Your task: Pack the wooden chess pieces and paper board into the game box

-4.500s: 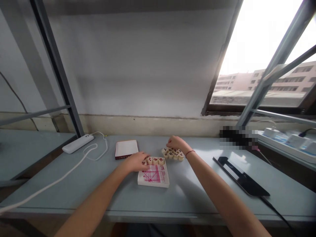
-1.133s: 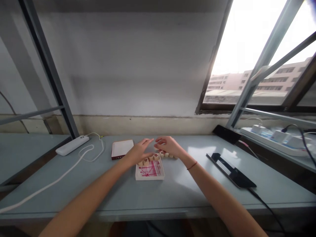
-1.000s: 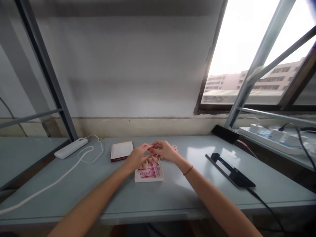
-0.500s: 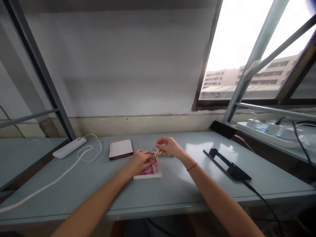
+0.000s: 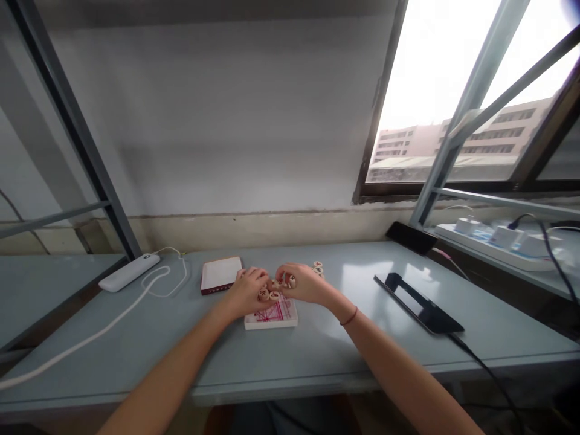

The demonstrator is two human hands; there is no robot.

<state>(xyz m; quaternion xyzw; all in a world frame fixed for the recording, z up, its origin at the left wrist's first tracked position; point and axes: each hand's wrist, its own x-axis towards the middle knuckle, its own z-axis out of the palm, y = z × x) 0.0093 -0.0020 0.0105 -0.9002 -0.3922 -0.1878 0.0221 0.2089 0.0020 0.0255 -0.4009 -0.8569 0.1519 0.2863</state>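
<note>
Several round pieces (image 5: 274,295) sit at the white box's (image 5: 272,324) far edge, held in the cupped left hand (image 5: 246,294); right hand (image 5: 307,284) curls around a single piece (image 5: 292,281).

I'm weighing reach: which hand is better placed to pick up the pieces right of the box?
Probably the right hand: it is next to those pieces, while the left hand is farther off, at the box. Both hands have other pieces at their fingers, so the right may need freeing first.
</note>
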